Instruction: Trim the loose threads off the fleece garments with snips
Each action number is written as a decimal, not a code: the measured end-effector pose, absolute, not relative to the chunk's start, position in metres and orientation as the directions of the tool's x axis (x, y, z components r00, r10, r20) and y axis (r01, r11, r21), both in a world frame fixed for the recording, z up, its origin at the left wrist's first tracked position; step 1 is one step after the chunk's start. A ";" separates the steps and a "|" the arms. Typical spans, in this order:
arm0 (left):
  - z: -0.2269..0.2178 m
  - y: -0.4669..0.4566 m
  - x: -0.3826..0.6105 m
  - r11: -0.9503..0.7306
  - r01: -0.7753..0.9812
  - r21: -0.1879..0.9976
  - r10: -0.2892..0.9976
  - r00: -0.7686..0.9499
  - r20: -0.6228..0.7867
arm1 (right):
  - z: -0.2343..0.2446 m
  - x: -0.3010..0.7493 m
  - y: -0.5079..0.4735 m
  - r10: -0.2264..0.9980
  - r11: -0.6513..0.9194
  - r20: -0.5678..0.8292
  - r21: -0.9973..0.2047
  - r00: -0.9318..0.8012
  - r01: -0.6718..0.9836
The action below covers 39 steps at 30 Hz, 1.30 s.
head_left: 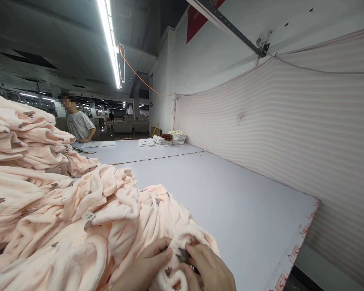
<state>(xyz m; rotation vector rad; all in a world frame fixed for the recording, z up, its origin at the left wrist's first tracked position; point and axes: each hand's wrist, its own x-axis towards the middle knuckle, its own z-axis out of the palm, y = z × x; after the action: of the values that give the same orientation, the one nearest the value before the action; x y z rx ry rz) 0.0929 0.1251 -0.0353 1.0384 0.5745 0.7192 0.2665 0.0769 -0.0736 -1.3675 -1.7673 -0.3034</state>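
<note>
A big heap of peach fleece fabric (79, 218) with small dark prints lies on the white table (230, 202) at my left and front. My left hand (147, 264) presses its fingers into a fold of the fleece near the bottom edge. My right hand (210, 270) is closed on a small dark metal tool (183, 255), held against the same fold. Both hands touch the fabric right beside each other. A white label (88, 217) sticks out of the heap.
A striped pink cloth (291, 121) hangs along the right wall. Small stacks of folded white pieces (166, 139) sit at the table's far end. Another person in a grey shirt (79, 125) stands at the far left. The table's right edge (303, 234) is close.
</note>
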 end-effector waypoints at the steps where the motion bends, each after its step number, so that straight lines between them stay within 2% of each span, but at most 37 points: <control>1: -0.034 0.124 0.093 0.336 -0.274 0.901 0.766 0.636 -0.093 | -0.072 0.265 0.077 0.657 0.372 0.751 -0.251 -0.062 0.894; 3: -0.032 0.122 0.093 0.346 -0.286 0.894 0.777 0.622 -0.102 | -0.069 0.263 0.079 0.639 0.370 0.765 -0.215 -0.080 0.904; 7: -0.029 0.118 0.093 0.317 -0.265 0.911 0.803 0.586 -0.109 | -0.069 0.264 0.079 0.649 0.378 0.759 -0.262 -0.052 0.888; 11: -0.032 0.118 0.095 0.327 -0.265 0.907 0.808 0.576 -0.123 | -0.069 0.263 0.077 0.599 0.384 0.794 -0.166 -0.108 0.908; 13: -0.032 0.119 0.095 0.339 -0.287 0.896 0.796 0.595 -0.111 | -0.069 0.260 0.078 0.575 0.374 0.813 -0.168 -0.086 0.912; 16: -0.027 0.118 0.094 0.271 -0.220 0.937 0.798 0.595 -0.091 | -0.070 0.260 0.076 0.609 0.401 0.793 -0.335 0.025 0.853; 18: -0.024 0.115 0.094 0.139 -0.050 0.989 0.814 0.575 -0.086 | -0.072 0.265 0.074 0.659 0.442 0.745 -0.493 0.102 0.749; 20: -0.025 0.110 0.096 -0.041 0.193 0.980 0.836 0.544 -0.072 | -0.071 0.274 0.069 0.691 0.463 0.703 -0.607 0.164 0.646; 22: -0.032 0.105 0.101 -0.238 0.433 0.869 0.874 0.486 -0.003 | -0.067 0.281 0.066 0.704 0.463 0.679 -0.661 0.209 0.590; 24: -0.042 0.101 0.106 -0.413 0.581 0.701 0.889 0.425 0.171 | -0.061 0.282 0.064 0.710 0.461 0.669 -0.678 0.221 0.572; 26: -0.049 0.098 0.109 -0.527 0.587 0.614 0.849 0.392 0.354 | -0.057 0.276 0.064 0.718 0.476 0.671 -0.667 0.184 0.573; 28: -0.048 0.098 0.105 -0.552 0.494 0.672 0.834 0.330 0.442 | -0.055 0.267 0.065 0.717 0.504 0.682 -0.649 0.142 0.570; 31: -0.036 0.102 0.085 -0.387 0.364 0.847 0.922 0.177 0.345 | -0.057 0.264 0.066 0.708 0.500 0.672 -0.694 0.217 0.518; 33: -0.029 0.105 0.066 -0.271 0.338 0.901 0.963 0.111 0.248 | -0.061 0.269 0.066 0.715 0.449 0.607 -0.779 0.348 0.436; 35: -0.027 0.105 0.050 -0.241 0.344 0.907 0.971 0.094 0.222 | -0.066 0.276 0.067 0.761 0.382 0.473 -0.880 0.443 0.284; 37: -0.030 0.103 0.041 -0.253 0.354 0.900 0.967 0.103 0.232 | -0.073 0.277 0.070 0.853 0.303 0.292 -0.952 0.433 0.045; 39: -0.034 0.100 0.040 -0.253 0.362 0.897 0.967 0.106 0.230 | -0.080 0.271 0.073 0.946 0.190 0.115 -0.954 0.304 -0.230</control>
<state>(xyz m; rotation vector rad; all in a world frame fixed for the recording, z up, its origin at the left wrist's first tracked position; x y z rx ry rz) 0.0397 0.0996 -0.0337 1.7110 1.3105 1.1396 0.2713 0.0726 -0.0798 -1.0342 -0.8821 0.9979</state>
